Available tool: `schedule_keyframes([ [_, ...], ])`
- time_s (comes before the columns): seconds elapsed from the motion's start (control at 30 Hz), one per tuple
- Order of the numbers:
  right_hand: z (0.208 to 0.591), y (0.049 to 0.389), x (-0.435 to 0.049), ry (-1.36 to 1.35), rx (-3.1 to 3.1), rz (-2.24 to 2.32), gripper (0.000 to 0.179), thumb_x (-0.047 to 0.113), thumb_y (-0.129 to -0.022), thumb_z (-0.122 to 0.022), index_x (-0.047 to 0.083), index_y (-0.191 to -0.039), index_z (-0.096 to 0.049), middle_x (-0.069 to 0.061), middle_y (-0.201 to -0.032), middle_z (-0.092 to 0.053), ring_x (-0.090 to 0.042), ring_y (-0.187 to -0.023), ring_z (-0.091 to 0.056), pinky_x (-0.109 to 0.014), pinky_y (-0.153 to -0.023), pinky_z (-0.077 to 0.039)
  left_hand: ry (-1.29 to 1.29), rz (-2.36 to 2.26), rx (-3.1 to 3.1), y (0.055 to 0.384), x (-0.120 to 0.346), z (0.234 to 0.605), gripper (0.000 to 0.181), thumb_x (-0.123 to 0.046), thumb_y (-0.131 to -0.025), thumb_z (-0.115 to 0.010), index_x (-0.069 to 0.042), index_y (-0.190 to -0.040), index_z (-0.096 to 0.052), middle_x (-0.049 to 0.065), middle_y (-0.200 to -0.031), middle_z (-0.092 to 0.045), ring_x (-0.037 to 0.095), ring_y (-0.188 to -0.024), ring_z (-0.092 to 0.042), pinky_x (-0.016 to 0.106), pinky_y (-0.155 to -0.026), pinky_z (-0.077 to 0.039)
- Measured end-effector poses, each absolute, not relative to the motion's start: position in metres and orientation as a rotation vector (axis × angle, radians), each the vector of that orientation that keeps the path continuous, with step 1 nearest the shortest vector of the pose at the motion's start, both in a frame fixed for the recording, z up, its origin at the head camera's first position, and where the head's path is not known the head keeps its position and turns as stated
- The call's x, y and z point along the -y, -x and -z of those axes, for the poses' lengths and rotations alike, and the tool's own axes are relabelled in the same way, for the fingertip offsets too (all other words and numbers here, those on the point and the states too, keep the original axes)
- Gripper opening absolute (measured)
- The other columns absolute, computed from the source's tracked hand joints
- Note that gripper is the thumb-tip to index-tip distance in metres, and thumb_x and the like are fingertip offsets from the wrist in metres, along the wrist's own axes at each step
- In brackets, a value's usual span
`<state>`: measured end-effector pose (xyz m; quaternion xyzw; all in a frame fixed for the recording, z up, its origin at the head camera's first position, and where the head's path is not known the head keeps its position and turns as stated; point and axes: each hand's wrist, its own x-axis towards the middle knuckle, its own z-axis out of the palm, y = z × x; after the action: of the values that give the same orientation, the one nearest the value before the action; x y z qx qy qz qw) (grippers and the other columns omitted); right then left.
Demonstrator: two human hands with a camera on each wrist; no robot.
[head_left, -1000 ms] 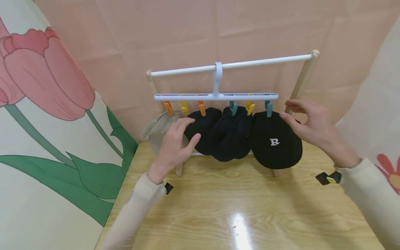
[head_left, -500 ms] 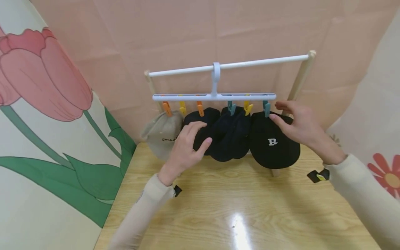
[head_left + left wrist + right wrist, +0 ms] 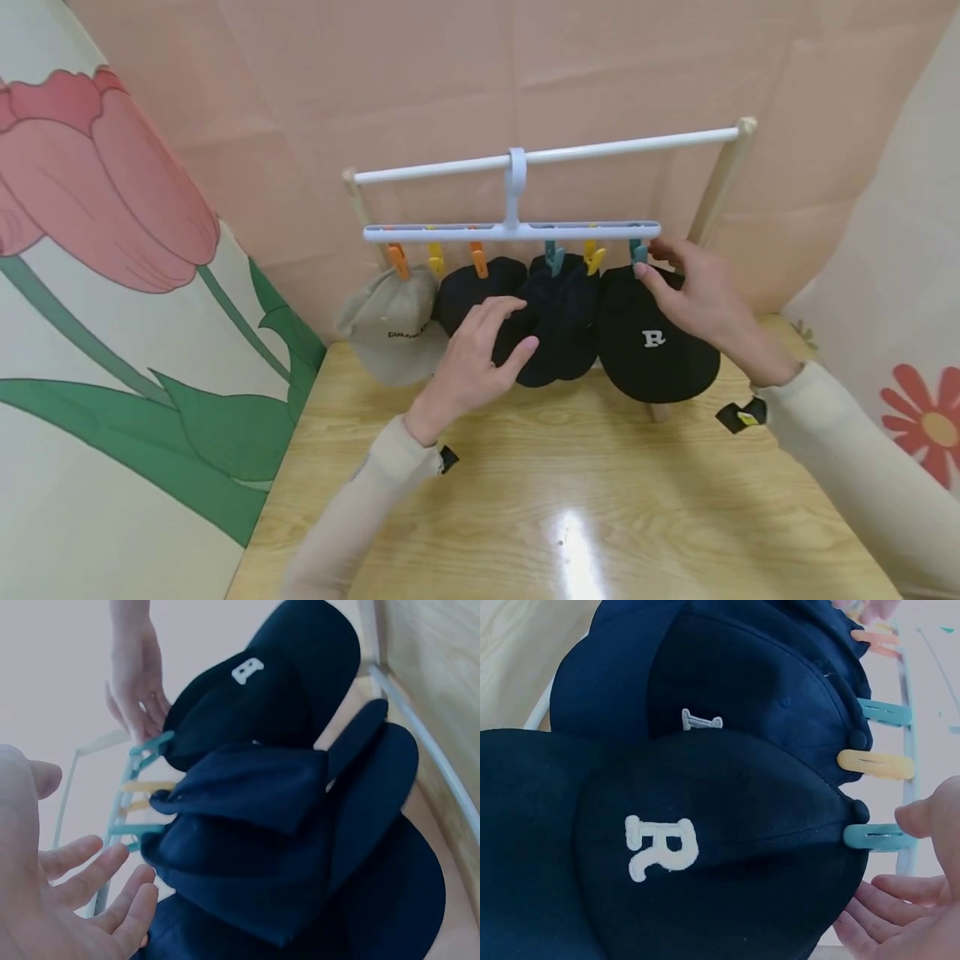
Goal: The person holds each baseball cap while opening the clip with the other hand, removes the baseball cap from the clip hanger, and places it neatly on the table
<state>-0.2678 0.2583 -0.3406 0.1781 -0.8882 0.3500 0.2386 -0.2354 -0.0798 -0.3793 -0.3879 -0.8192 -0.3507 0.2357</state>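
Observation:
A black cap [image 3: 660, 350] with a white R hangs by its top from a teal clip [image 3: 881, 837]. Around that clip is my right hand [image 3: 701, 292]: the thumb is at its end, the other fingers reach behind the cap, and no firm pinch shows. Dark navy caps [image 3: 562, 321] hang to the left from teal, yellow and orange clips. In front of them my left hand [image 3: 480, 354] hovers with fingers spread and loosely bent, holding nothing. A beige cap [image 3: 393, 321] with dark lettering hangs farthest left, partly behind that hand.
A pale clip hanger [image 3: 450, 234] hooks over the white bar [image 3: 615, 152] of a wooden-legged rack [image 3: 716, 196]. The rack stands on a wood-grain table [image 3: 525, 500] against a pink cloth backdrop [image 3: 390, 75]. Flower-print panels flank both sides.
My right hand has moved left from beside the rack post to the rightmost teal clip. My left hand has drifted right across the dark caps, uncovering the beige cap and its lettering.

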Motion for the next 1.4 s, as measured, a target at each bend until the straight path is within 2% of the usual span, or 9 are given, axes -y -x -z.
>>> schedule_keyframes([
  [0.3,0.336,0.274,-0.259,-0.349,2.551,-1.074,0.058,0.047,-0.108,-0.059,0.002,-0.144,-0.062,-0.026,-0.136,-0.069,-0.05,-0.126,-0.066,-0.067,-0.101,-0.052,1.115,1.01,2.23,0.239,0.06,0.38,0.048,-0.029,-0.105,-0.068,-0.002,-0.143,-0.058,0.01,-0.142,-0.061,0.029,-0.121,-0.061,0.037,-0.102,-0.053],
  [0.37,0.336,0.276,-0.259,-0.354,2.561,-1.077,0.057,0.047,-0.109,-0.058,0.002,-0.144,-0.062,-0.025,-0.135,-0.07,-0.046,-0.123,-0.069,-0.05,-0.1,-0.058,1.128,1.005,2.242,0.239,0.056,0.38,0.049,-0.03,-0.105,-0.068,-0.002,-0.144,-0.058,0.01,-0.143,-0.061,0.028,-0.121,-0.061,0.037,-0.103,-0.053],
  [0.43,0.336,0.277,-0.259,-0.364,2.553,-1.07,0.053,0.045,-0.109,-0.059,0.003,-0.141,-0.065,-0.023,-0.13,-0.073,-0.037,-0.114,-0.072,-0.03,-0.093,-0.058,1.138,0.997,2.252,0.238,0.053,0.38,0.05,-0.031,-0.105,-0.067,-0.002,-0.144,-0.058,0.01,-0.143,-0.061,0.028,-0.122,-0.062,0.037,-0.103,-0.053],
  [0.5,0.336,0.278,-0.259,-0.375,2.538,-1.064,0.049,0.043,-0.109,-0.061,0.004,-0.137,-0.068,-0.021,-0.125,-0.075,-0.021,-0.104,-0.073,-0.013,-0.082,-0.051,1.148,0.992,2.253,0.238,0.048,0.38,0.05,-0.032,-0.105,-0.068,-0.002,-0.143,-0.058,0.01,-0.142,-0.062,0.028,-0.121,-0.063,0.036,-0.102,-0.054],
  [0.57,0.336,0.28,-0.26,-0.381,2.515,-1.069,0.044,0.04,-0.108,-0.063,0.003,-0.131,-0.07,-0.02,-0.119,-0.076,-0.005,-0.094,-0.069,-0.006,-0.076,-0.044,1.152,0.999,2.249,0.237,0.043,0.381,0.049,-0.031,-0.105,-0.067,-0.002,-0.143,-0.058,0.01,-0.141,-0.062,0.028,-0.121,-0.063,0.034,-0.102,-0.054],
  [0.67,0.336,0.28,-0.261,-0.387,2.485,-1.101,0.039,0.035,-0.108,-0.065,0.002,-0.126,-0.072,-0.021,-0.115,-0.077,0.006,-0.085,-0.064,-0.006,-0.074,-0.044,1.163,1.038,2.249,0.235,0.034,0.382,0.047,-0.03,-0.106,-0.067,-0.003,-0.143,-0.058,0.01,-0.141,-0.062,0.027,-0.121,-0.063,0.03,-0.103,-0.053],
  [0.87,0.34,0.276,-0.265,-0.371,2.465,-1.133,0.031,0.03,-0.108,-0.065,0.002,-0.118,-0.074,-0.021,-0.107,-0.076,-0.009,-0.077,-0.062,-0.015,-0.064,-0.043,1.218,1.154,2.299,0.227,0.01,0.385,0.044,-0.028,-0.108,-0.064,-0.006,-0.146,-0.055,0.01,-0.145,-0.061,0.02,-0.124,-0.063,0.026,-0.105,-0.053],
  [1.1,0.337,0.276,-0.264,-0.392,2.453,-1.106,0.032,0.031,-0.109,-0.064,0.002,-0.118,-0.076,-0.02,-0.105,-0.077,-0.009,-0.075,-0.059,-0.02,-0.061,-0.04,1.259,1.332,2.347,0.23,-0.015,0.387,0.045,-0.028,-0.11,-0.06,-0.006,-0.149,-0.052,0.013,-0.148,-0.059,0.023,-0.127,-0.064,0.029,-0.106,-0.055],
  [1.4,0.333,0.273,-0.259,-0.418,2.477,-1.099,0.035,0.029,-0.11,-0.062,-0.002,-0.122,-0.074,-0.022,-0.109,-0.077,-0.017,-0.079,-0.064,-0.02,-0.061,-0.041,1.223,1.394,2.341,0.246,-0.03,0.395,0.055,-0.031,-0.112,-0.057,-0.003,-0.157,-0.044,0.011,-0.159,-0.05,0.029,-0.138,-0.06,0.021,-0.11,-0.05],
])
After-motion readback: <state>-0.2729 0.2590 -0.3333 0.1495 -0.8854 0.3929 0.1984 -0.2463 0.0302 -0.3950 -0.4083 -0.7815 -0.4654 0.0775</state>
